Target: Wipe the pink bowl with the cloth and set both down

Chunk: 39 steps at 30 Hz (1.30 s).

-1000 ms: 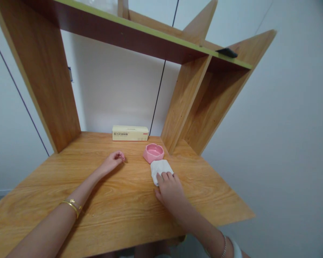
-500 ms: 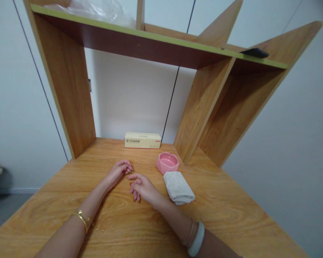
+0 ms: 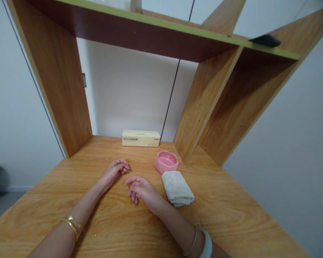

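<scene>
Both my hands rest on the wooden desk point(image 3: 231, 215). My left hand point(image 3: 115, 170) lies near the middle with its fingers loosely curled and nothing in it. My right hand point(image 3: 139, 187) lies just beside it, fingers relaxed and apart, holding nothing. A folded grey-white cloth point(image 3: 177, 187) lies on the desk to the right of my right hand, a small gap between them. A pink ashtray-like dish point(image 3: 166, 161) stands just behind the cloth.
A long cream box point(image 3: 140, 138) lies against the back wall. Slanted wooden uprights point(image 3: 201, 107) rise at left and right under a shelf point(image 3: 140, 28); a dark object point(image 3: 266, 40) lies on the shelf's right end. The desk's right edge drops off.
My right hand left the cloth a second ago and moved left, beside my left hand. Since half a second ago the hands have hardly shifted; the view tilted slightly.
</scene>
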Each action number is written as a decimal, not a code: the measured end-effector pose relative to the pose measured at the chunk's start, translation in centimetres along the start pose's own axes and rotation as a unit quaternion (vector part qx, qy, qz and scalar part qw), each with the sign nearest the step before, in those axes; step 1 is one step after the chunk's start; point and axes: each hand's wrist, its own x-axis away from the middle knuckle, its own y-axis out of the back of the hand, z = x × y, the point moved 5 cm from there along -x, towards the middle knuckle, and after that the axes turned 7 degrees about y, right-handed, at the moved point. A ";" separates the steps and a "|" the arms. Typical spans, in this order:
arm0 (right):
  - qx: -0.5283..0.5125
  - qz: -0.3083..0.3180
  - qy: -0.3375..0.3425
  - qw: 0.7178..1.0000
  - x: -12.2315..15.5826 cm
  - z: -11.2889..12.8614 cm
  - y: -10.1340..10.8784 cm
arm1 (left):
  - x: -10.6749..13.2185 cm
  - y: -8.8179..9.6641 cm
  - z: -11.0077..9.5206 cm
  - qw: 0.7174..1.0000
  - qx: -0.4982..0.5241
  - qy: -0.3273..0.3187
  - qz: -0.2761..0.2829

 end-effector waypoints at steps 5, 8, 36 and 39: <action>0.005 0.003 -0.001 1.000 0.1 0.2 -0.1 | -0.1 0.1 0.1 1.000 0.004 0.000 -0.006; 0.002 -0.001 -0.004 1.000 0.1 0.4 0.0 | 0.0 0.1 0.1 1.000 0.007 0.005 -0.008; 0.002 -0.001 -0.012 1.000 0.3 0.5 -0.1 | 0.0 0.1 0.0 1.000 0.026 0.011 -0.002; 0.002 -0.005 -0.009 1.000 0.3 0.6 -0.1 | 0.1 0.0 0.0 1.000 0.026 0.012 -0.001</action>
